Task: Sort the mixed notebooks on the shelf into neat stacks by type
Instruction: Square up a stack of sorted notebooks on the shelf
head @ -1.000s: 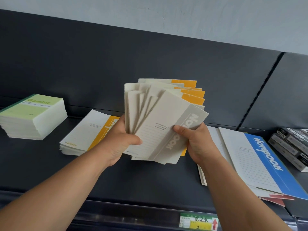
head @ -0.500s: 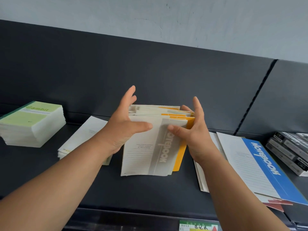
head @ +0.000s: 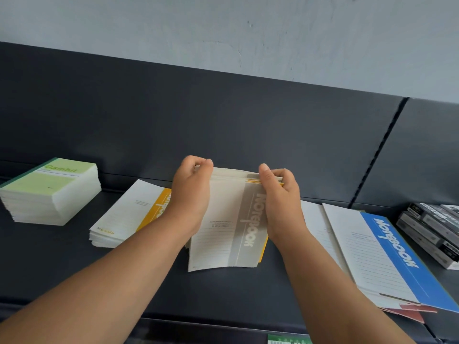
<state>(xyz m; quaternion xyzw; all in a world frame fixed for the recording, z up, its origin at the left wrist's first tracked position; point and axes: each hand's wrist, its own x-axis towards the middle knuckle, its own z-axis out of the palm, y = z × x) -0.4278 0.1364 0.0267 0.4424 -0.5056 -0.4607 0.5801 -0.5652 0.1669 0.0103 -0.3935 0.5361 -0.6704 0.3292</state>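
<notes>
A matte dark-grey shelf [head: 74,274] under a pale plaster wall [head: 223,33] carries four resting piles. At centre a bundle of thin paper notebooks [head: 231,229] stands on end, its cover bowed. The left hand [head: 191,197] and right hand [head: 280,204] grip its top corners with curled fingers [head: 285,173]. A thick green stack [head: 49,192] lies at 9 o'clock, an orange-striped stack [head: 126,214] beside it, splayed blue-striped notebooks [head: 380,254] at 4 and glossy black boxes [head: 432,229] at 3.

Shelf [head: 149,281], left to right: Gambit pad stack [head: 49,192], notebook stack [head: 124,217], notebook bundle [head: 223,234] on edge between left hand [head: 191,194] and right hand [head: 280,202], large notebook pile [head: 367,252], box stack [head: 432,227] far right.
</notes>
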